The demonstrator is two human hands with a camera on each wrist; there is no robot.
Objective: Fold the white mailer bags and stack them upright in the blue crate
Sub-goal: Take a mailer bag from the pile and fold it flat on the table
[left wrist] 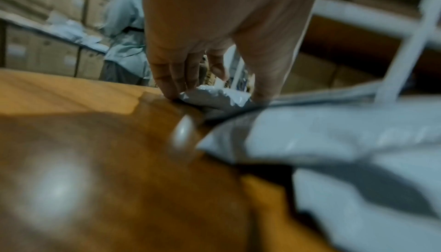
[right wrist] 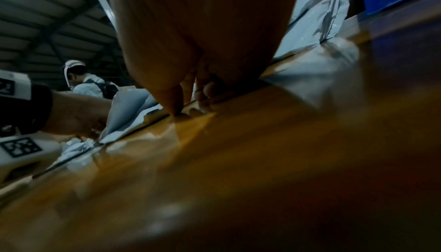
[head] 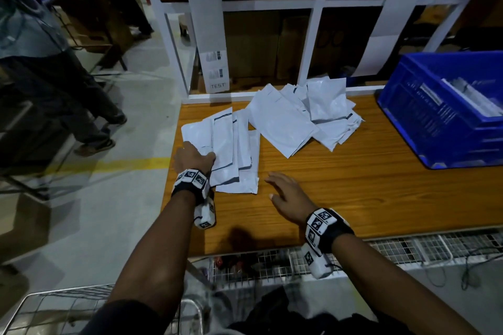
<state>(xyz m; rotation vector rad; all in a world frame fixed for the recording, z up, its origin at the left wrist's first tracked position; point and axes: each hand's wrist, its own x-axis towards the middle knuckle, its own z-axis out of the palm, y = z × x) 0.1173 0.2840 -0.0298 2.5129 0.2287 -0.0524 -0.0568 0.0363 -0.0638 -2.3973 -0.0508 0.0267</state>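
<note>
Right now we work at the wooden counter, with the blue plastic slatted crate at its far right corner as our landmark. Our left hand is the one furthest from the crate, at the counter's left edge, with its grip closed on the near-left edge of the overlapping row of flat white plastic mailer bags. The left wrist view shows the fingertips and thumb pinching a crumpled bit of white film against the wood, probably to pin or lift one bag so it can be folded.

Our right hand rests on bare wood between that row and the crate, just beside the row's nearest bag. Its fingers are spread and relaxed and hold nothing; from the right wrist view the fingertips touch the counter. We judge it is placed there to come in from the crate side and flatten or crease the bag.

A second loose heap of white mailer bags lies closer to the crate, still unfolded. Inside the crate, a few pale bags stand on edge against its wall, so the task is begun, with most bags left.
</note>
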